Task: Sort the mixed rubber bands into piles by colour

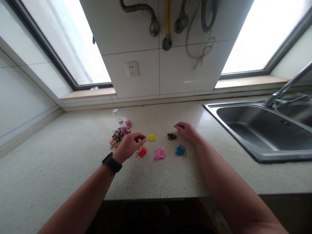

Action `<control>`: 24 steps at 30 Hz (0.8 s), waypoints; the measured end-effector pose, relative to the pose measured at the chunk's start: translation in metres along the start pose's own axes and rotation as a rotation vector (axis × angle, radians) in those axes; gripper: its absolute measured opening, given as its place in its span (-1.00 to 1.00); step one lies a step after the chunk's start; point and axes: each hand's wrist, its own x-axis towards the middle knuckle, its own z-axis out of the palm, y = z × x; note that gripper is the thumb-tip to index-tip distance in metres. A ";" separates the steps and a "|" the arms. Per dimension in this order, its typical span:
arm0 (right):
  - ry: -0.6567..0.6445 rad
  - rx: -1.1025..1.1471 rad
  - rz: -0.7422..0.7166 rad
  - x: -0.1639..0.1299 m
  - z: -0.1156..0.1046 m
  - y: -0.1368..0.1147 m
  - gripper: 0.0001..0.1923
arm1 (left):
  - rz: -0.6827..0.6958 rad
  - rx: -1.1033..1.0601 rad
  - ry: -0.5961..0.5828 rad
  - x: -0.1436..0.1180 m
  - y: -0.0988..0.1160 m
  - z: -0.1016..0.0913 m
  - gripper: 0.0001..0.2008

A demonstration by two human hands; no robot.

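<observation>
On speckled stone counter [73, 182], left hand [128, 146] beside yellow loops [152, 137], right hand [187, 131] touching black loops [171, 136]

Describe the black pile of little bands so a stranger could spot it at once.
Start at the steel sink on the right and move left along the speckled countertop to the right hand. The black pile lies just at its fingertips, in the back row beside the yellow pile. It is the only dark one.

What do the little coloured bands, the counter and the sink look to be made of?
Bands, as in the mixed pile by the left hand: probably rubber or elastic, thin bright loops; too small to be sure. Counter: looks like polished speckled stone or composite, pale with fine flecks and soft window glare. Sink: brushed stainless steel by its grey metallic sheen.
</observation>
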 end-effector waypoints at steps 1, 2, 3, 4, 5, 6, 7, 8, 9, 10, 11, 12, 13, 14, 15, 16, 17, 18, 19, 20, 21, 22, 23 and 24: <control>0.005 0.010 0.003 0.000 0.000 0.000 -0.68 | 0.013 0.039 -0.002 0.007 0.004 0.002 -0.77; 0.008 0.019 0.006 0.000 0.000 0.000 -0.68 | 0.027 0.082 -0.004 0.014 0.008 0.004 -0.77; 0.011 0.028 0.010 0.000 0.001 0.001 -0.68 | 0.044 0.127 -0.005 0.020 0.011 0.006 -0.77; 0.011 0.036 0.013 0.001 0.001 0.001 -0.68 | 0.064 0.171 -0.008 0.027 0.012 0.009 -0.77; 0.009 0.042 0.013 0.001 0.001 0.002 -0.68 | 0.084 0.211 -0.015 0.032 0.013 0.012 -0.77; 0.008 0.047 0.015 0.002 0.002 0.003 -0.68 | 0.103 0.245 -0.029 0.037 0.013 0.015 -0.77; 0.008 0.051 0.018 0.002 0.002 0.003 -0.68 | 0.119 0.274 -0.047 0.040 0.012 0.019 -0.77; 0.012 0.056 0.020 0.003 0.003 0.004 -0.68 | 0.134 0.298 -0.068 0.043 0.010 0.022 -0.77; 0.017 0.060 0.021 0.004 0.003 0.004 -0.67 | 0.145 0.320 -0.093 0.045 0.008 0.025 -0.77; 0.021 0.064 0.022 0.004 0.004 0.005 -0.67 | 0.156 0.339 -0.115 0.047 0.005 0.027 -0.77; 0.025 0.068 0.027 0.005 0.004 0.005 -0.67 | 0.169 0.356 -0.133 0.048 0.003 0.029 -0.77; 0.027 0.072 0.032 0.006 0.004 0.005 -0.67 | 0.185 0.370 -0.145 0.048 0.002 0.030 -0.76; 0.028 0.078 0.038 0.006 0.004 0.006 -0.67 | 0.202 0.380 -0.154 0.049 0.000 0.029 -0.76; 0.031 0.083 0.044 0.007 0.005 0.006 -0.67 | 0.221 0.386 -0.162 0.049 -0.001 0.029 -0.74; 0.034 0.088 0.052 0.008 0.005 0.007 -0.67 | 0.239 0.390 -0.171 0.050 -0.002 0.027 -0.71; 0.038 0.092 0.059 0.008 0.005 0.007 -0.67 | 0.255 0.393 -0.186 0.051 -0.002 0.026 -0.66; 0.046 0.093 0.062 0.009 0.005 0.008 -0.68 | 0.269 0.397 -0.211 0.052 -0.003 0.025 -0.59; 0.051 0.092 0.065 0.010 0.006 0.009 -0.68 | 0.280 0.403 -0.246 0.054 -0.003 0.024 -0.52; 0.055 0.089 0.068 0.011 0.006 0.010 -0.68 | 0.289 0.410 -0.286 0.056 -0.004 0.023 -0.46; 0.056 0.086 0.070 0.011 0.006 0.011 -0.68 | 0.295 0.418 -0.325 0.058 -0.004 0.023 -0.40; 0.056 0.083 0.073 0.012 0.006 0.012 -0.68 | 0.300 0.426 -0.360 0.060 -0.004 0.024 -0.37; 0.054 0.081 0.075 0.013 0.007 0.013 -0.68 | 0.302 0.435 -0.387 0.063 -0.005 0.025 -0.35; 0.050 0.080 0.077 0.013 0.007 0.013 -0.68 | 0.302 0.444 -0.405 0.065 -0.005 0.027 -0.34; 0.046 0.078 0.079 0.013 0.007 0.014 -0.67 | 0.300 0.452 -0.416 0.067 -0.006 0.028 -0.35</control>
